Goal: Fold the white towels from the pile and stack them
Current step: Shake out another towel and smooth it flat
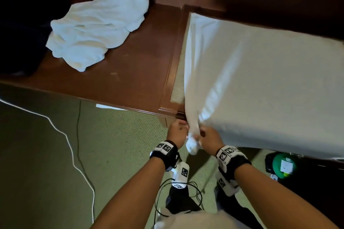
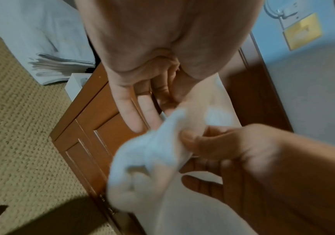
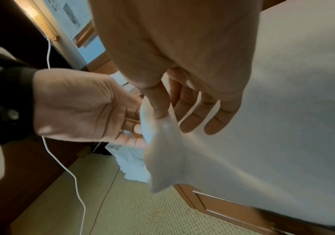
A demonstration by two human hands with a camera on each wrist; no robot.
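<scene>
Both hands, left hand (image 1: 177, 132) and right hand (image 1: 209, 138), pinch one corner of the towel (image 1: 260, 83) off the desk (image 1: 119, 80) edge, probably to find its hem; the pile (image 1: 96, 24) waits farther back.

A large white cloth towel (image 1: 260, 83) hangs spread over the brown wooden furniture top, one corner bunched at its near edge. A crumpled pile of white towels (image 1: 98, 26) lies on the lower surface, apparently several pieces.

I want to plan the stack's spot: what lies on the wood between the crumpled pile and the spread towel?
Bare brown wood lies between pile and towel, in the head view.
</scene>
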